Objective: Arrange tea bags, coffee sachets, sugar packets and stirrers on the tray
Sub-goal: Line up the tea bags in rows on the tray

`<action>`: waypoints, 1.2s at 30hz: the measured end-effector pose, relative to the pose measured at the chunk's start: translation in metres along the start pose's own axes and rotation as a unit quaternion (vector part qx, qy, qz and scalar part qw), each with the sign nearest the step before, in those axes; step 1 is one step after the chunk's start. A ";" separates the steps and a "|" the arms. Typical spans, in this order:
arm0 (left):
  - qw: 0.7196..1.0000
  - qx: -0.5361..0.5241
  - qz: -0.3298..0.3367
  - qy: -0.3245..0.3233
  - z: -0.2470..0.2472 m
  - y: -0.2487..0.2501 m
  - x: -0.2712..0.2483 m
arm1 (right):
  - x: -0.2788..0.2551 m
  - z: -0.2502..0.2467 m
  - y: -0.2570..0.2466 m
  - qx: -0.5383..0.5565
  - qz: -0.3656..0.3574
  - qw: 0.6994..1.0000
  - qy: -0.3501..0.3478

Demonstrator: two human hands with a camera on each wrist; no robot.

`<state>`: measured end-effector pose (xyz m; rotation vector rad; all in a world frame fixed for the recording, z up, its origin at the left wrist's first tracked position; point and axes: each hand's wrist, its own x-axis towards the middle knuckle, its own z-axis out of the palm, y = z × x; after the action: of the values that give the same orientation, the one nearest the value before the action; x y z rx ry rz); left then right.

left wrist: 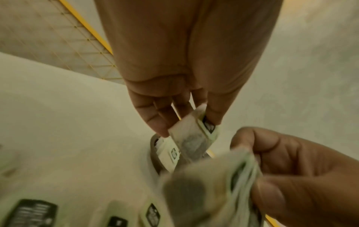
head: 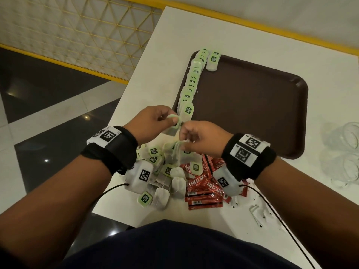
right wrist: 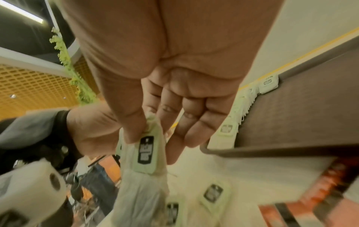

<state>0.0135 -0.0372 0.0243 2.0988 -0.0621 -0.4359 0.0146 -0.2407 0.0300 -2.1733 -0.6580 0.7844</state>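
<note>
Seen from above, a person sits at a white table (head: 147, 61), both hands raised just above a loose pile of tea bags (head: 161, 171). The left hand (head: 153, 121) pinches a single tea bag (head: 173, 123) by its green tag between thumb and fingers. The right hand (head: 202, 136) pinches a small bunch of tags and strings (head: 179, 145), with bags dangling below (how many is unclear).

A brown tray (head: 252, 105) lies ahead and slightly to the right. A row of tea bags (head: 191, 84) runs along its left edge, its long axis pointing away from the person. The nearest bag in that row sits just beyond the left hand's fingertips, so the left hand is the closer one, and the open spot looks to be at the row's near end.

Red coffee sachets (head: 202, 188) lie on the table beneath the right wrist. Some small white packets, possibly sugar, are blurred near the right table edge; no stirrers can be made out. The strings between the two hands may be tangled, though blur hides this.
</note>
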 end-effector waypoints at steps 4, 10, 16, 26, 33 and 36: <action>0.994 -0.092 -0.019 -0.052 0.009 0.012 0.017 | 0.007 -0.025 -0.002 0.086 0.001 0.995 0.043; 0.940 -0.305 -0.085 -0.131 0.012 0.030 0.044 | 0.022 -0.058 0.011 0.080 0.047 0.984 0.154; 0.922 -0.341 -0.086 -0.165 0.012 0.033 0.075 | 0.042 -0.084 0.020 0.068 0.069 0.973 0.211; 0.941 -0.335 -0.017 -0.048 0.009 0.024 0.129 | 0.066 -0.088 0.049 0.242 0.171 0.906 0.302; 0.931 -0.360 -0.029 -0.051 0.009 0.021 0.160 | 0.090 -0.088 0.061 0.334 0.177 0.869 0.320; 0.915 -0.398 -0.050 -0.050 0.009 0.024 0.171 | 0.099 -0.093 0.065 0.331 0.168 0.873 0.316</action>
<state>0.1739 -0.0945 -0.0081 1.2771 0.1443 -0.5215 0.1610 -0.2575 -0.0008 -1.7345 0.3073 0.3307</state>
